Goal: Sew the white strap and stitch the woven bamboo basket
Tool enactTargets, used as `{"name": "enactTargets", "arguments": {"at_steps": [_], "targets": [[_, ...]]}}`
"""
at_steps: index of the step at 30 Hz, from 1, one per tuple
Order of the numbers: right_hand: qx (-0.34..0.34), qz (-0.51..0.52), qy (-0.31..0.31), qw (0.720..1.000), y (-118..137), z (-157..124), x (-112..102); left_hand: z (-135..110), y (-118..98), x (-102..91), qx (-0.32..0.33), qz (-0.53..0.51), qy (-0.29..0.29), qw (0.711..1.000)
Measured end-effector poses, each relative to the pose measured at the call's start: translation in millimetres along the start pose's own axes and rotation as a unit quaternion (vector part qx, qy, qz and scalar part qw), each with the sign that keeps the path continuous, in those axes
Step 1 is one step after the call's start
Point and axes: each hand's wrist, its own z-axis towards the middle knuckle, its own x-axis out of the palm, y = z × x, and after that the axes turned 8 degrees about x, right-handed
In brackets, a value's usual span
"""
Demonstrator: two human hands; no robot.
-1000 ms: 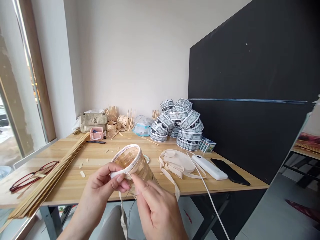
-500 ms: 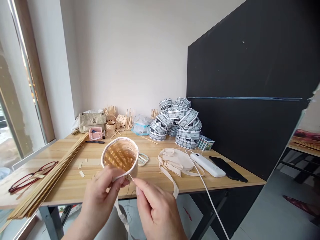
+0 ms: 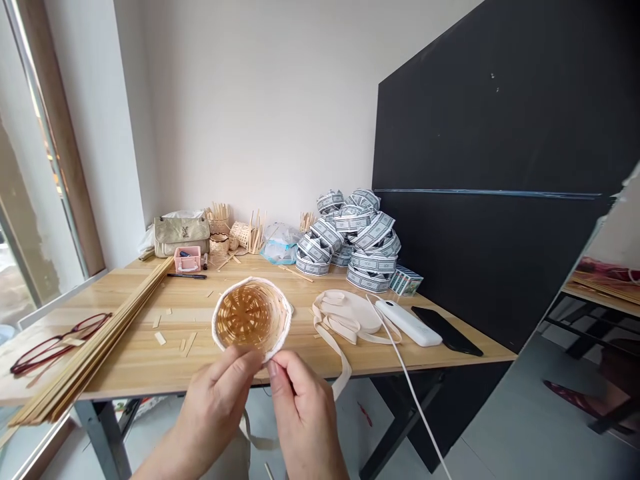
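Pinching the white rim (image 3: 253, 279) of a small woven basket (image 3: 253, 320), the left hand (image 3: 215, 407) and right hand (image 3: 303, 410) have their fingers (image 3: 280, 368) clamped on its near edge; the basket sits just beyond the fingertips, mouth up, over the table (image 3: 125, 320).

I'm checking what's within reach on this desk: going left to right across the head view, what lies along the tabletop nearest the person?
Red-framed glasses → bundle of bamboo strips → woven bamboo basket → coiled cream tape → white power bank → black phone
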Motion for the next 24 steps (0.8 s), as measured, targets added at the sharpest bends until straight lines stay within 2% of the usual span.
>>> {"name": "enactTargets", "arguments": {"at_steps": [7,13,15,17,19,21,24], "targets": [[-0.001,0.040,0.052,0.998,0,0,-3,-9,6,3.1,-0.002,0.004,0.019,1.000],[-0.008,-0.033,-0.049,0.998,-5,-5,7,-9,1,3.9,-0.009,-0.014,0.033,0.999],[-0.029,-0.064,-0.079,0.994,-7,-6,9,-8,1,3.8,-0.004,-0.014,0.031,0.999],[-0.071,-0.096,-0.078,0.990,-7,-5,8,-7,2,3.7,0.001,-0.020,0.036,0.999],[-0.091,-0.106,-0.051,0.989,-4,-2,5,-7,2,4.1,0.005,-0.033,0.048,0.998],[-0.059,-0.086,-0.023,0.994,2,1,2,-7,3,5.2,0.017,-0.042,0.060,0.997],[0.029,-0.020,0.012,0.999,7,3,0,-10,5,7.0,0.043,-0.039,0.073,0.996]]}}
